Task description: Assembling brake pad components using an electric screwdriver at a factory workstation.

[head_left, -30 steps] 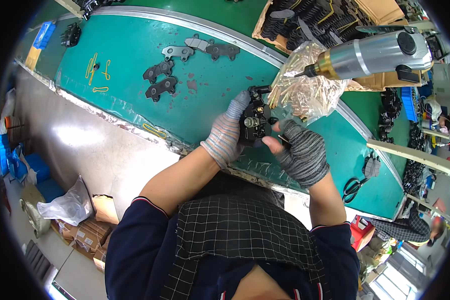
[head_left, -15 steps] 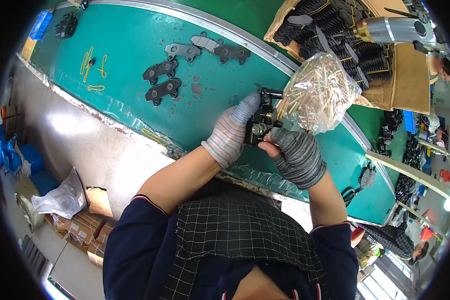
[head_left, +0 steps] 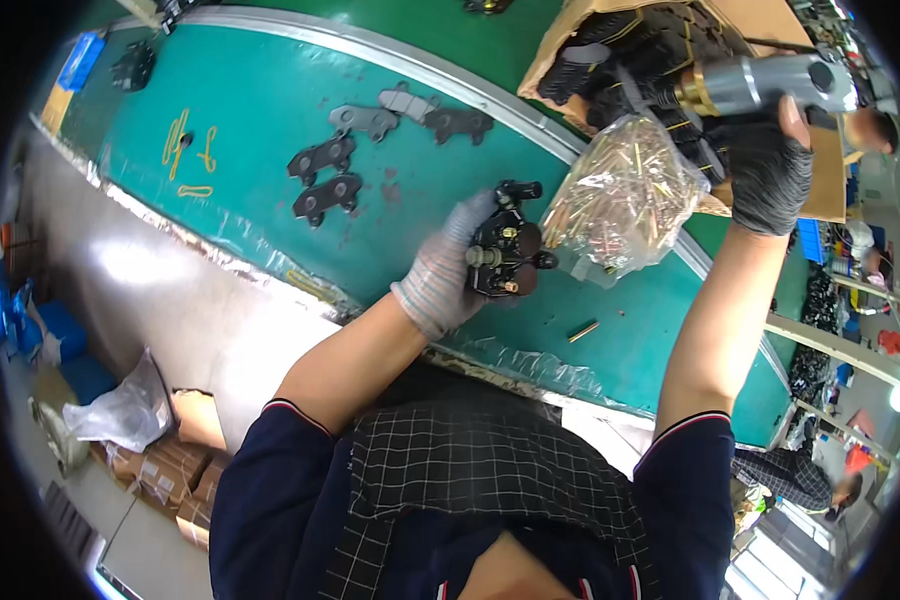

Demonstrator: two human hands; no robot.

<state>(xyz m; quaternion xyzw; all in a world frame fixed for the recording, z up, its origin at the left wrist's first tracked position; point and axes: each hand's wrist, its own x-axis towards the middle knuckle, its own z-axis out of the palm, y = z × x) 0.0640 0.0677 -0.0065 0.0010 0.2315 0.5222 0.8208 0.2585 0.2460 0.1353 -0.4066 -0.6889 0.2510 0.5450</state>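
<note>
My left hand [head_left: 445, 270], in a striped glove, is closed around a black brake caliper [head_left: 510, 250]. The caliper's two round brown pistons face up, over the green bench. My right hand [head_left: 770, 170], in a dark fingerless glove, reaches up to a silver air screwdriver [head_left: 760, 85] with a brass-coloured nose. Its bare thumb lies on the tool's body; the other fingers are mostly hidden. Between the hands sits a clear plastic bag [head_left: 630, 200] full of long brass-coloured pins. One loose pin [head_left: 583, 331] lies on the bench, right of the caliper.
Several brake pads [head_left: 327, 197] lie left of centre on the green bench [head_left: 250, 120], with yellow wire clips [head_left: 175, 140] farther left. A cardboard box [head_left: 545, 70] of black pads stands behind the bag. Brown cartons [head_left: 170, 465] sit on the floor at left.
My right hand has left the caliper and moved up and right to the air screwdriver. My left hand has turned the caliper so its pistons show. A loose pin now shows on the bench.
</note>
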